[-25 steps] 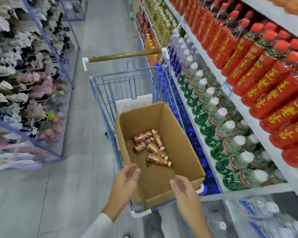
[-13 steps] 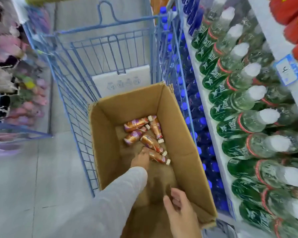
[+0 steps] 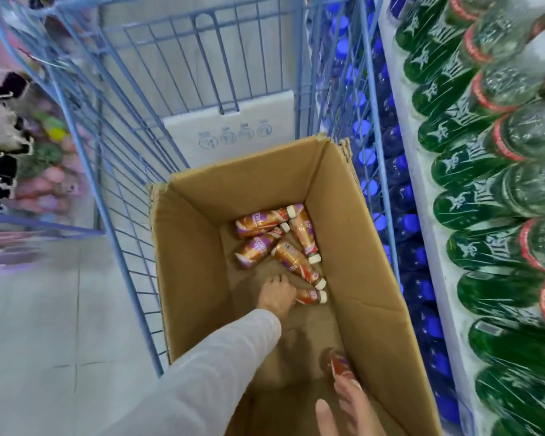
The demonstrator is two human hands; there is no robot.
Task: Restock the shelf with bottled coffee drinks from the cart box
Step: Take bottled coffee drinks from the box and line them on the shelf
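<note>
A brown cardboard box (image 3: 368, 278) sits in the blue wire cart (image 3: 114, 171). Several small coffee bottles (image 3: 265, 221) with orange-purple labels and white caps lie loose on its floor. My left hand (image 3: 276, 295), in a grey sleeve, reaches deep into the box, its fingers curled round the nearest lying coffee bottle (image 3: 312, 296). My right hand (image 3: 348, 407) is at the box's near end and holds another coffee bottle (image 3: 339, 365) by its lower end, the bottle pointing away from me.
Shelves on the right carry rows of green-labelled clear bottles (image 3: 485, 171) and, lower down, blue-capped bottles (image 3: 400, 196) close beside the cart. A white carton (image 3: 233, 133) stands behind the box in the cart. Racks of pink goods (image 3: 22, 152) line the left of the aisle.
I have leaned in over the cart. My left hand went from the box's near rim down to the floor and closed on the nearest bottle. A bottle now shows at my right hand.
</note>
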